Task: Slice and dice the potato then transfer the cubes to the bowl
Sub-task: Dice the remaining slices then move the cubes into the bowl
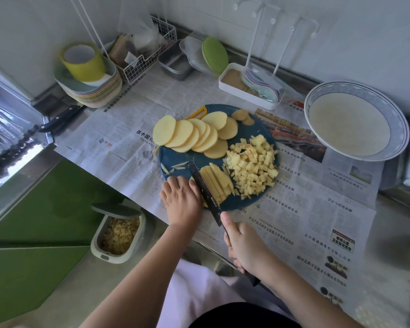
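Note:
A round dark blue cutting board (175, 157) lies on newspaper. Several round potato slices (194, 136) fan across its far side. A pile of potato cubes (253, 166) lies on its right half. Potato strips (219, 181) lie side by side at the near edge. My left hand (181, 200) presses fingers down on the left end of the strips. My right hand (243, 247) grips the handle of a black knife (204, 188), whose blade stands on the strips right beside my left fingers. A large white bowl with a blue rim (357, 120) stands at the right.
A small bin (115, 235) holding potato scraps sits below the counter edge at left. A stack of plates with a yellow-green cup (88, 74), a wire basket (142, 58), a metal tray (175, 62) and a white lid rack (251, 88) line the back. Another knife (59, 119) lies far left.

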`<state>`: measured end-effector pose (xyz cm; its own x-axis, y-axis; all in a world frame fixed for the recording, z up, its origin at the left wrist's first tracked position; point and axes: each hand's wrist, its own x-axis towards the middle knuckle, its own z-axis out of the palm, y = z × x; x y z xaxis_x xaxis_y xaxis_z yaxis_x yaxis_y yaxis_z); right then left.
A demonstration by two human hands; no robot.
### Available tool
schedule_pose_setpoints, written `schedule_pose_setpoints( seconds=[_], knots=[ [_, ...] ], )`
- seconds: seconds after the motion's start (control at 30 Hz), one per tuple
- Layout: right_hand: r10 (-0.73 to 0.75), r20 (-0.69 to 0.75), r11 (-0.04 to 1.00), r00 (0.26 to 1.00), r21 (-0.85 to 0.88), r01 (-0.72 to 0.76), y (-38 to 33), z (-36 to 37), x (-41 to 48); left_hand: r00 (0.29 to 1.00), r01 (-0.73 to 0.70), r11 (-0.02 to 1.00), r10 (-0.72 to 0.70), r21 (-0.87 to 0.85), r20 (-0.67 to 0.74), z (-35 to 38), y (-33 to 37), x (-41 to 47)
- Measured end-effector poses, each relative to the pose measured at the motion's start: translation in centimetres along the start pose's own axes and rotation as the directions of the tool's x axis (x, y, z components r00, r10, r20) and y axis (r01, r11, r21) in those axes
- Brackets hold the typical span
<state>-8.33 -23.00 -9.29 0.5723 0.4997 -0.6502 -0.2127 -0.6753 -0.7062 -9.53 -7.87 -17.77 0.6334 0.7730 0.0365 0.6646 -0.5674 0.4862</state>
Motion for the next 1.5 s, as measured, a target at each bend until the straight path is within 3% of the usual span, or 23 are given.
schedule_pose_setpoints(
  seconds=[0.4,0.63,0.9,0.97,1.1,1.2,1.37,1.5],
  knots=[
    [0.033,0.045,0.999,0.998,-0.040,-0.031,0.0,-0.4,1.1,1.000,-0.029,1.000,0.028,0.012,0.008,-0.1,-0.2,0.1],
    [-0.081,-0.083,0.985,0.993,-0.157,0.067,0.8,1.7,2.6,1.000,-0.020,1.000,0.020,0.003,-0.001,0.0,-0.1,-0.1],
    [-0.059,-0.026,0.998,0.998,0.028,0.060,1.7,0.5,1.9,1.000,-0.001,1.000,0.001,-0.025,-0.011,-0.1,-0.1,-0.1],
    [-0.073,-0.065,0.997,0.995,-0.037,0.070,1.9,0.5,1.6,1.000,0.006,1.000,-0.006,-0.028,-0.014,-0.1,-0.1,-0.1],
    [-0.145,-0.115,0.927,0.983,-0.362,0.095,1.5,1.2,1.4,1.000,-0.007,1.000,0.006,-0.022,-0.019,-0.1,0.0,-0.2],
    [-0.144,-0.120,0.888,0.982,-0.453,0.075,1.0,1.5,1.5,0.999,-0.014,0.999,0.013,-0.033,-0.033,-0.2,0.0,-0.3],
    [-0.157,-0.151,0.867,0.976,-0.495,0.063,0.0,2.2,2.2,0.999,-0.009,0.999,0.008,-0.037,-0.041,-0.3,0.1,-0.4],
    [-0.129,-0.105,0.943,0.986,-0.320,0.089,0.5,1.1,2.4,1.000,0.007,0.999,-0.008,-0.045,-0.019,-0.5,0.2,-0.4]
  ],
)
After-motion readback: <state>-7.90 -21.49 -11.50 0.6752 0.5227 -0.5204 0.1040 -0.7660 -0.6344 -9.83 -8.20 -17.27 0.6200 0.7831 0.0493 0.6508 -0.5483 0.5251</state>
